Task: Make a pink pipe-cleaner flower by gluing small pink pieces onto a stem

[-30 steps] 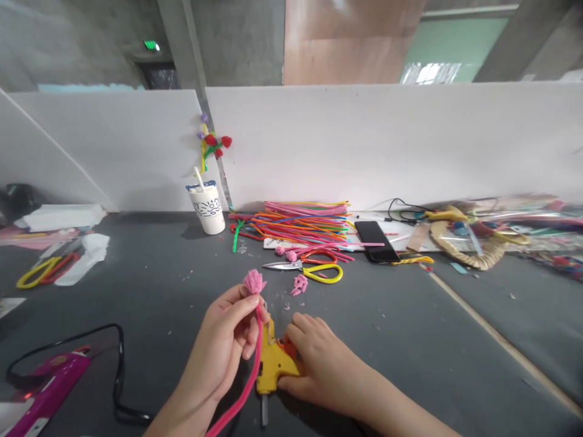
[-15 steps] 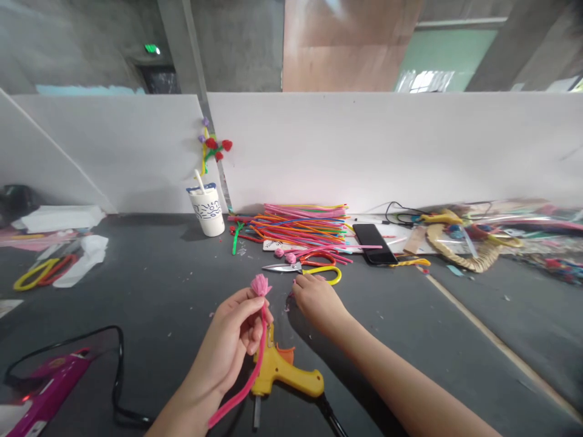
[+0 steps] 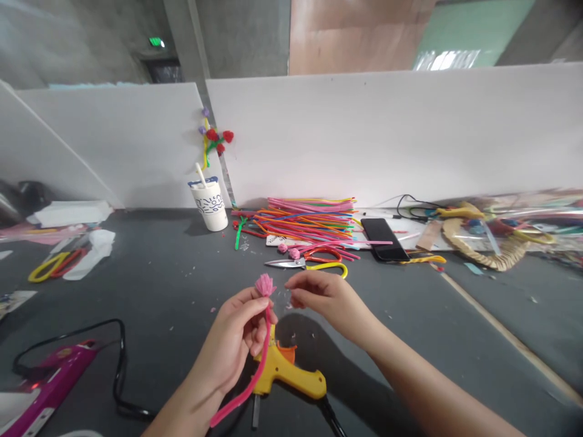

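Between thumb and fingers, my left hand [image 3: 243, 318] pinches a pink pipe cleaner [image 3: 248, 388] just below its fluffy, tufted light-pink head [image 3: 265, 284]. The stem's long end curves down toward me. My right hand [image 3: 330, 300] hovers close to the right of that tuft, fingers curled and tips drawn together; anything in the pinch is too small to make out. Beneath the hands lies a yellow hot glue gun [image 3: 291, 375] with an orange trigger. Beyond my right hand rest scissors [image 3: 314, 263] with red and yellow handles, next to two small pink balls [image 3: 294, 254].
A pile of coloured pipe cleaners [image 3: 310, 221] lies against the white partition [image 3: 387, 133], with a phone [image 3: 385, 240] beside it. A white cup [image 3: 209, 205] stands left. A magenta power strip [image 3: 57, 382] and its black cable [image 3: 122, 364] occupy the near left.
My right hand has risen off the table near the scissors and come nearer the pink tuft. My left hand keeps its hold on the pipe cleaner. The view has shifted slightly.
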The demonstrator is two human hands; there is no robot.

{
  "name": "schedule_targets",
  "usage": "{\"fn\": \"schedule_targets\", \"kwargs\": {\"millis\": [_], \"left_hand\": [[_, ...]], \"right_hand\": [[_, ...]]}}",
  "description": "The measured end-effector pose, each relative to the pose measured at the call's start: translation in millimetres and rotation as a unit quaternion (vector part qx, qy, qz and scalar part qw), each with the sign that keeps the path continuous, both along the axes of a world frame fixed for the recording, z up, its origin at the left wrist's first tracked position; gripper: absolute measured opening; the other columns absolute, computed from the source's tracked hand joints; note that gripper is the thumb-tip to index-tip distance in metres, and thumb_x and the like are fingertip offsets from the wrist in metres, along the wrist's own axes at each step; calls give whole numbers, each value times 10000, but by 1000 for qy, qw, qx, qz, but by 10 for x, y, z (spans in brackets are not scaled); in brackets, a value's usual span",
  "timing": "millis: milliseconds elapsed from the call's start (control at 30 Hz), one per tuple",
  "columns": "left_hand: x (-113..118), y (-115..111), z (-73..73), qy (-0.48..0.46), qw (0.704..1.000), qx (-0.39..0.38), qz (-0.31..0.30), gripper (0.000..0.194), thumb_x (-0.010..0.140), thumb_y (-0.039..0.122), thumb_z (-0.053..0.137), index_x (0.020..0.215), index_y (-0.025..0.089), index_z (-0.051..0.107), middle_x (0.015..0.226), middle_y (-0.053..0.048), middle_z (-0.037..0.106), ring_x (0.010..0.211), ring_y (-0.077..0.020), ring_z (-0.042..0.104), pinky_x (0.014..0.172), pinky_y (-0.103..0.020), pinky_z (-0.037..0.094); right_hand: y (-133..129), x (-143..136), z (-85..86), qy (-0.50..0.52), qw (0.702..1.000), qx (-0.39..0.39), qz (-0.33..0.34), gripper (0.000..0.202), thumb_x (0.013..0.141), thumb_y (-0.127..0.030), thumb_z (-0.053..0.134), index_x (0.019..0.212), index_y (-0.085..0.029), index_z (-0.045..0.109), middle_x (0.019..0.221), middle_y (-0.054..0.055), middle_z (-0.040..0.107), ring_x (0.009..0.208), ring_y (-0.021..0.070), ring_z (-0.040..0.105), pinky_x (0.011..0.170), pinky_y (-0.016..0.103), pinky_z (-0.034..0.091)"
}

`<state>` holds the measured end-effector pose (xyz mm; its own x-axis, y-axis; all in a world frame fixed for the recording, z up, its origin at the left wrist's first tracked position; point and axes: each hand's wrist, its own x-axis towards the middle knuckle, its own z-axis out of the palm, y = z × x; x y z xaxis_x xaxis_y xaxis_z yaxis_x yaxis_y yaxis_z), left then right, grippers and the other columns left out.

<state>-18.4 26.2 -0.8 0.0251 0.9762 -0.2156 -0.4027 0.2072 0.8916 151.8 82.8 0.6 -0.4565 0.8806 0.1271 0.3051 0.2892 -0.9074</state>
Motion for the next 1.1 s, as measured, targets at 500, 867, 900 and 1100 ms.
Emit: {"fn": "schedule_targets", "kwargs": {"millis": [500,867,900,1100], "left_hand": [[89,-90,-18,22,998,-10,-54,186,816,226,624,650,144,629,403,52,522,304,-30,354,282,-105,308],[102,-104,12,20,998,-20,-61,184,819,237,626,662,141,636,456,31,569,304,-24,361,281,-106,314],[101,-108,17,19,998,-19,-64,190,822,236,622,657,143,632,440,36,557,302,-25,357,282,-105,316],[116,-134,46,14,998,-18,-63,205,828,239,619,644,149,618,379,61,491,293,-27,326,285,-103,297]], "right_hand": [[-230,-17,303,85,994,60,-12,155,829,-96,616,752,-193,710,782,-3,613,747,130,581,682,250,448],[-263,-76,242,64,988,130,-48,178,825,-51,609,745,-184,698,791,-1,605,720,119,583,651,228,460],[-274,-85,233,64,986,144,-53,176,826,-51,606,747,-182,694,793,0,604,717,118,586,653,228,462],[-320,-123,160,72,973,209,-70,151,854,-82,597,774,-186,673,802,7,602,720,130,598,662,241,485]]}}
